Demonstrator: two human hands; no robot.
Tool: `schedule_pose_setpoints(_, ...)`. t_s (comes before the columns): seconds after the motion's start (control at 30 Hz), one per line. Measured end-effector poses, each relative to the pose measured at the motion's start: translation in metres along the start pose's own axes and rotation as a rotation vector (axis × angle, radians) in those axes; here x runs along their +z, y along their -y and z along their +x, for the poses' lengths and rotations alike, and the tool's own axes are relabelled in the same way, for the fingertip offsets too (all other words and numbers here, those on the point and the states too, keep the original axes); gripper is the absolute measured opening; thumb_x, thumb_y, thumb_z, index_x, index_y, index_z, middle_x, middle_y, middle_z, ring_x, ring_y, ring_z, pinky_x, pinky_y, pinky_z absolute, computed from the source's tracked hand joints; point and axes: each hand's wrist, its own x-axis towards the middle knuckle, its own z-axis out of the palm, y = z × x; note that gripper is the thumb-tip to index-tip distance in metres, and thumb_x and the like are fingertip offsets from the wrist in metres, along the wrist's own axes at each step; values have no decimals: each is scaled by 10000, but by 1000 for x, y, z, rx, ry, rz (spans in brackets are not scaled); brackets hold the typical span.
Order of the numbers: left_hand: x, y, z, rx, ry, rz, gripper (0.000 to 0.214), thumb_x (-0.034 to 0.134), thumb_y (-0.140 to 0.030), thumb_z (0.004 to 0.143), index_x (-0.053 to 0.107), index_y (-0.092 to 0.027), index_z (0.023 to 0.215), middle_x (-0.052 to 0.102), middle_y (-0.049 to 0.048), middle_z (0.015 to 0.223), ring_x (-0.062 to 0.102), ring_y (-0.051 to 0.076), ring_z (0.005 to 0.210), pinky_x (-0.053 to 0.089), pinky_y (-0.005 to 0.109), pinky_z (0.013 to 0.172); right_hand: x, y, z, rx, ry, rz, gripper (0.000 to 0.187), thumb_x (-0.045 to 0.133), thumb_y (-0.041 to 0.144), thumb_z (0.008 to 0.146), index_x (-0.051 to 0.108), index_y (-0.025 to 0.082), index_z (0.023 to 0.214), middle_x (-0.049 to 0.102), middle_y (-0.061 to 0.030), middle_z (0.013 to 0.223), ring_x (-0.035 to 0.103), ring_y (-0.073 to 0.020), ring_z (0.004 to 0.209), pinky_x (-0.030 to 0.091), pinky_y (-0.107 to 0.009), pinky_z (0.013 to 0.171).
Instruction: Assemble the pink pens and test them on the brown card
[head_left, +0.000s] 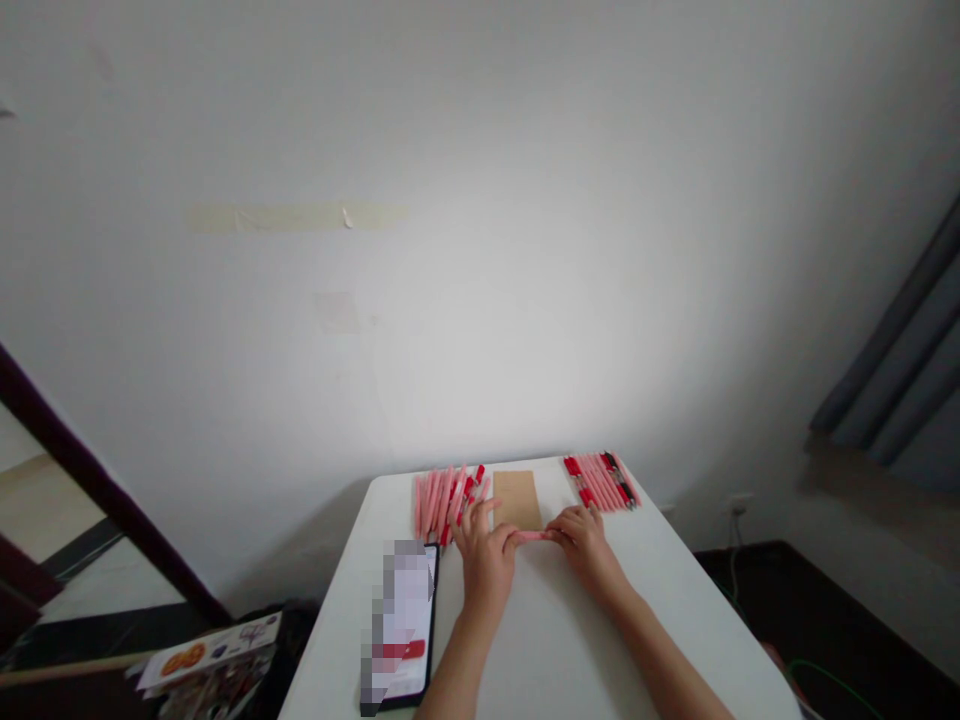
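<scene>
A pink pen (532,536) lies crosswise between my hands, just in front of a brown cardboard rectangle (516,498). My left hand (484,550) pinches its left end with thumb and index finger, while the other fingers are spread. At the right end, the fingers of my right hand (587,545) are closed on the same pen. Beyond my left hand is a loose pile of pink and red pens (442,500). A neater row of pink, red and black pens (602,482) lies at the far right of the table.
The white table (615,660) stands against a pale wall (525,250). A phone (405,630) with a partly blurred screen lies at the table's left edge. Left of the table, low down, is a box of clutter (217,670). A curtain (900,380) hangs at right.
</scene>
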Motion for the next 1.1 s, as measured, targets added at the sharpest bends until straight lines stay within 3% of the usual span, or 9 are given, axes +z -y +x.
schedule_pose_setpoints(0.3, 2, 3, -1, -62, 14, 44, 91, 632, -277, 780, 719, -271, 756, 600, 49, 1159, 468, 254, 1162, 245, 564, 1054, -3, -3, -1, -46, -22, -48, 216, 559, 448, 864, 660, 292, 973, 691, -17, 891, 561, -224, 962, 262, -477, 1003)
schedule_pose_setpoints(0.53, 3, 2, -1, -41, 34, 54, 124, 607, -275, 792, 703, -245, 719, 616, 58, 1148, 463, 268, 1164, 253, 577, 1051, -3, -3, -1, -45, -46, -113, 210, 524, 436, 889, 674, 294, 852, 679, -14, 861, 551, -220, 960, 227, -506, 1018)
schedule_pose_setpoints(0.8, 4, -1, -2, 18, 13, 48, 127, 614, -279, 788, 654, -247, 671, 636, 28, 1137, 474, 276, 1172, 227, 630, 1064, -2, 1, 0, -7, -12, -124, 260, 451, 412, 927, 663, 292, 838, 682, -20, 854, 540, -234, 974, 154, -587, 1036)
schedule_pose_setpoints(1.1, 4, 2, -1, -29, 29, 59, 140, 596, -307, 802, 685, -250, 710, 623, 47, 1173, 453, 289, 1194, 234, 631, 1061, -7, 1, -1, 15, -17, -127, 183, 538, 436, 882, 668, 351, 980, 687, -17, 970, 504, -265, 1073, 114, -635, 1027)
